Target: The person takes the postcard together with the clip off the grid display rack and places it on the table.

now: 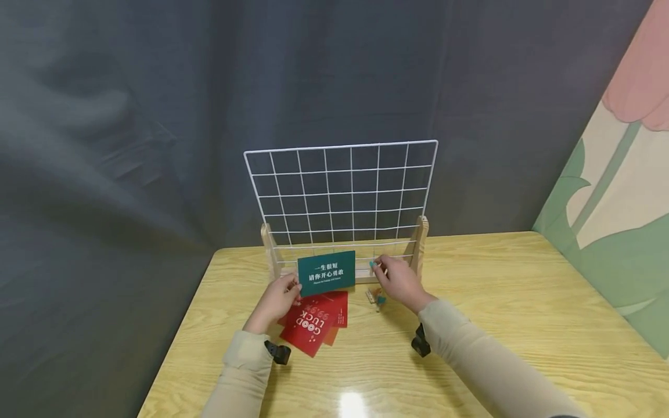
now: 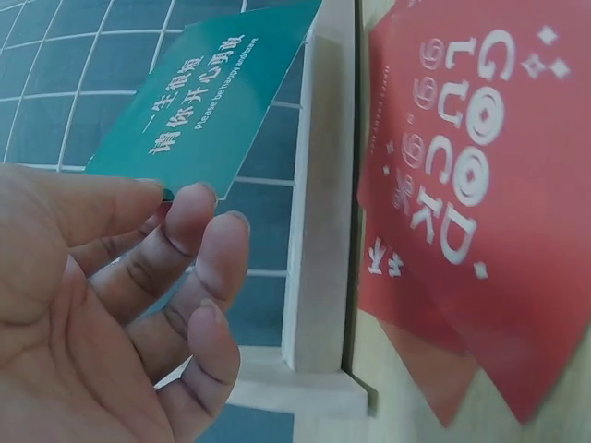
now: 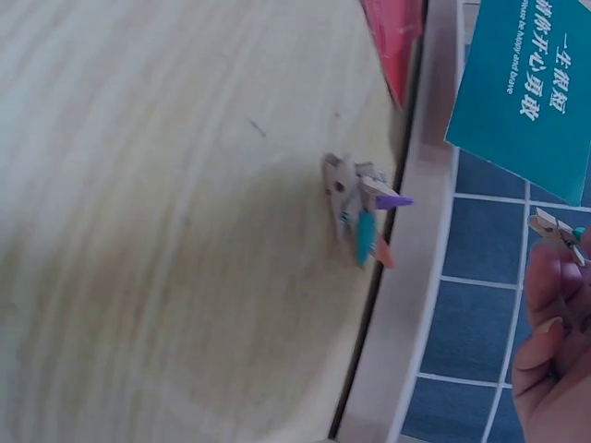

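Note:
A green card (image 1: 326, 273) with white lettering is pinched at its lower left corner between the thumb and index finger of my left hand (image 1: 280, 298). Its face is turned toward me, in front of the lower wires of a white grid rack (image 1: 352, 191). My right hand (image 1: 399, 281) pinches a small wooden clothespin (image 3: 550, 228) with a teal end, just right of the card and apart from it. Below on the table, several more small clothespins (image 3: 355, 203) with teal, purple and orange ends lie in a little heap.
Several red cards (image 1: 312, 322), one reading "GOOD LUCK", lie overlapped on the wooden table (image 1: 496, 290) below my left hand. Wooden feet (image 1: 420, 247) hold the grid upright at both sides. A dark curtain (image 1: 334, 69) hangs behind, and a floral panel (image 1: 617, 191) stands at right.

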Motion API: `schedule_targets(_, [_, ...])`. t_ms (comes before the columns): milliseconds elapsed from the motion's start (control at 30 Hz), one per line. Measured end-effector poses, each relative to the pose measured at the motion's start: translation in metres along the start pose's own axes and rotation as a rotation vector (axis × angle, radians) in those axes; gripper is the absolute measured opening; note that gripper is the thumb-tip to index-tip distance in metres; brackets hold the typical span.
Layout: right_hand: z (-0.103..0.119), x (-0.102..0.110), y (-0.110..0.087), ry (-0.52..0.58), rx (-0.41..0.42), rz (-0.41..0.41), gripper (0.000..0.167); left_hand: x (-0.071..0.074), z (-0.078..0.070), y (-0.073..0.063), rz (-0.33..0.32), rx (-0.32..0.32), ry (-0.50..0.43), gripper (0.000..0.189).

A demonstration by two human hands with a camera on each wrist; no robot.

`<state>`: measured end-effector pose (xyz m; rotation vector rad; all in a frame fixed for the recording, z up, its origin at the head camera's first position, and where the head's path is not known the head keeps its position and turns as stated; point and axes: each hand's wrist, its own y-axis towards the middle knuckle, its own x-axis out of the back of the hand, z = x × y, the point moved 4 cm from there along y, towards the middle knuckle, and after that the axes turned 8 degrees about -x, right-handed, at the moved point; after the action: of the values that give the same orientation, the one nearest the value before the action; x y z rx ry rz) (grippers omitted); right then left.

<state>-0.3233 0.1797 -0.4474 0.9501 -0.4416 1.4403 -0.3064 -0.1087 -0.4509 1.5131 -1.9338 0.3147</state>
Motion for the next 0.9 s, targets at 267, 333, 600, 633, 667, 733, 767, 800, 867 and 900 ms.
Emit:
schedule_targets(267, [-0.007,-0.011,-0.008,0.026,-0.048,0.088,0.019,0.002,0.006,-0.009,0.032,0.007,-0.033,0.019])
schedule_targets(333, [-0.009,-0.014,-0.010,0.016,-0.050,0.112,0.017,0.004,0.009,-0.012,0.048,0.020,-0.042,0.019])
schedule_targets(600, [-0.012,-0.025,-0.018,-0.014,-0.067,0.181,0.014,0.005,0.017,-0.020,0.159,0.051,-0.101,0.019])
schedule_targets(633, [-0.013,-0.026,-0.019,-0.012,-0.075,0.196,0.014,0.004,0.018,-0.020,0.173,0.049,-0.106,0.020])
schedule_targets(667, [-0.013,-0.027,-0.019,-0.007,-0.085,0.210,0.014,0.004,0.019,-0.021,0.190,0.049,-0.108,0.021])
schedule_targets(733, [-0.015,-0.029,-0.020,-0.006,-0.100,0.231,0.013,0.004,0.020,-0.022,0.221,0.037,-0.099,0.023])
schedule_targets(767, [-0.016,-0.030,-0.021,-0.005,-0.109,0.241,0.013,0.004,0.021,-0.023,0.236,0.031,-0.093,0.024])
schedule_targets(800, [-0.017,-0.031,-0.021,-0.007,-0.117,0.248,0.013,0.004,0.021,-0.024,0.249,0.025,-0.086,0.024])
schedule_targets(867, [-0.018,-0.033,-0.022,-0.012,-0.117,0.256,0.013,0.004,0.021,-0.026,0.269,0.024,-0.079,0.025])
schedule_targets(900, [-0.019,-0.034,-0.022,-0.016,-0.118,0.260,0.013,0.004,0.021,-0.027,0.276,0.029,-0.079,0.025])
